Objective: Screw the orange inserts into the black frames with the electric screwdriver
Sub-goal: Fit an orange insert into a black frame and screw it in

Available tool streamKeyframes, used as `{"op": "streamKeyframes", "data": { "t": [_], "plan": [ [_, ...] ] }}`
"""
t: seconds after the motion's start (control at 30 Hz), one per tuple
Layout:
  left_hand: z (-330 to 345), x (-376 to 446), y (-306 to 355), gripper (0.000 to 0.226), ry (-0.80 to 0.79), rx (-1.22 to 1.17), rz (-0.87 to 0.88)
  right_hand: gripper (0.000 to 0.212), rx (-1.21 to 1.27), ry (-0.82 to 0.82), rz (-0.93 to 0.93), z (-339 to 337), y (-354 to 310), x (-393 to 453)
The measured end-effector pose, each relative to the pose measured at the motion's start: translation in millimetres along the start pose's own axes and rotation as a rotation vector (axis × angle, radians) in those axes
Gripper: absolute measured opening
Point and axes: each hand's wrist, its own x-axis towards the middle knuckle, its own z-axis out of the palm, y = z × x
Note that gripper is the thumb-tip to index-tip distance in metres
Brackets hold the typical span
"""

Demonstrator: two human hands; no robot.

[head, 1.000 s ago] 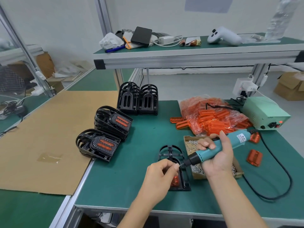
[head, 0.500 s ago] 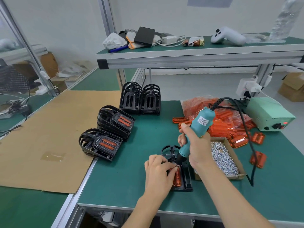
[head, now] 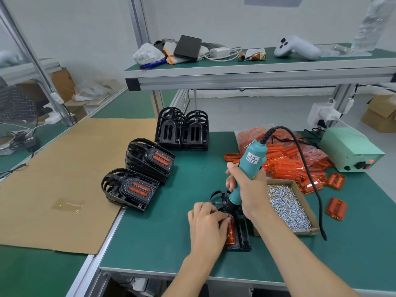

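Note:
A black frame (head: 243, 234) lies on the green mat near the front edge, with an orange insert (head: 231, 232) set in it. My right hand (head: 248, 189) grips the teal electric screwdriver (head: 249, 166) almost upright, its tip down on the frame's upper part. My left hand (head: 206, 221) rests on the frame's left side, its fingertips pinched together right at the tip; what they pinch is too small to see. The frame's left half is hidden under that hand.
An open cardboard box of screws (head: 287, 206) sits right of the frame. A bag and pile of orange inserts (head: 287, 159) lie behind it. Finished frames (head: 132, 188) (head: 152, 159) and empty frames (head: 183, 129) stand to the left. A green power unit (head: 351, 150) is at far right, its cable looping beside the box.
My right hand swung the screwdriver from lying flat over the screw box to upright on the frame. My left hand stayed at the frame, fingertips at the tip.

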Motion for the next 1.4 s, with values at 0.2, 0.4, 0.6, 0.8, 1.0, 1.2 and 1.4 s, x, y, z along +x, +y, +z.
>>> {"op": "streamKeyframes", "data": {
  "t": [0.2,0.4,0.6,0.8,1.0,1.2,1.4],
  "plan": [
    [1,1,3,0.007,0.013,0.019,0.005,0.022,-0.027,0.003,0.0,-1,2,4],
    [0,2,3,0.008,0.009,0.025,-0.001,0.022,-0.036,0.013,0.007,-4,4,6],
    [2,2,1,0.008,0.042,0.033,-0.014,0.021,-0.053,-0.003,0.015,-1,5,7],
    [3,-1,0,0.009,0.028,0.023,-0.045,0.027,-0.091,-0.053,0.052,2,7,6],
    [0,-2,2,0.01,0.029,0.017,-0.045,0.038,-0.174,-0.188,0.023,8,1,3],
    [-5,-17,0,0.02,0.021,0.041,-0.039,0.04,-0.199,-0.243,0.005,11,-3,-2],
    [-9,-43,-8,0.031,0.009,0.009,0.02,0.04,-0.204,-0.255,-0.005,8,-2,1]
  ]
}}
